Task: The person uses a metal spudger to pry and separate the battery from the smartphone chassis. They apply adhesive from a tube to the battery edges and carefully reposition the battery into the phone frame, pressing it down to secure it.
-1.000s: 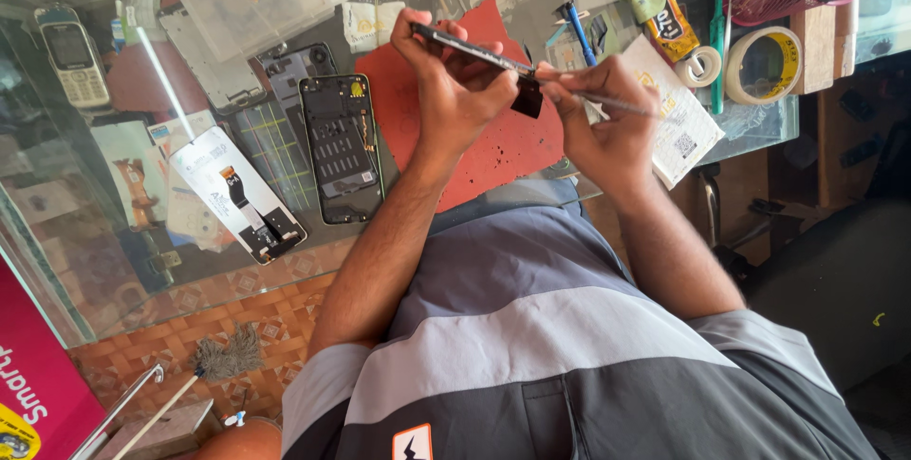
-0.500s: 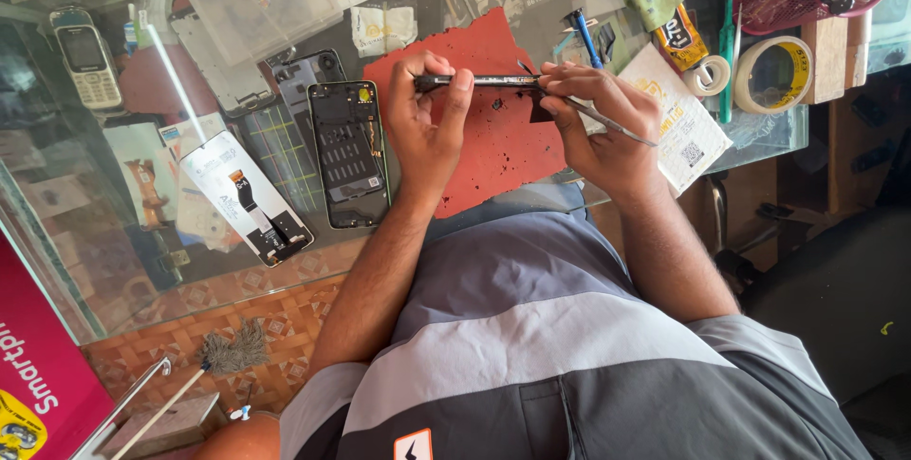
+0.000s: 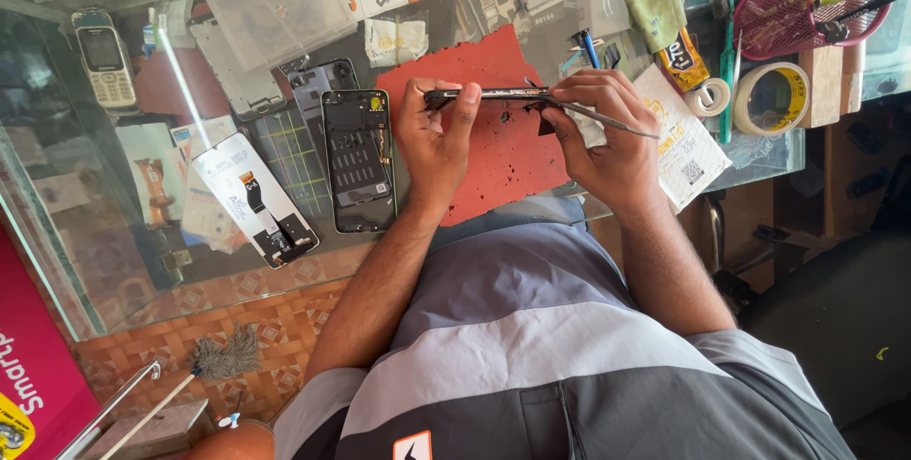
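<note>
Glass counter (image 3: 123, 261), red mat (image 3: 493, 152) | your left hand (image 3: 438, 133) grips a thin dark phone part (image 3: 484, 94) edge-on | your right hand (image 3: 603, 133) pinches what looks like tweezers (image 3: 607, 119) against it.

A thin dark phone part (image 3: 489, 95), possibly a screen panel, is lying edge-on and level above the red mat (image 3: 498, 152), a slim metal tool (image 3: 607, 120) touching its right end.
</note>
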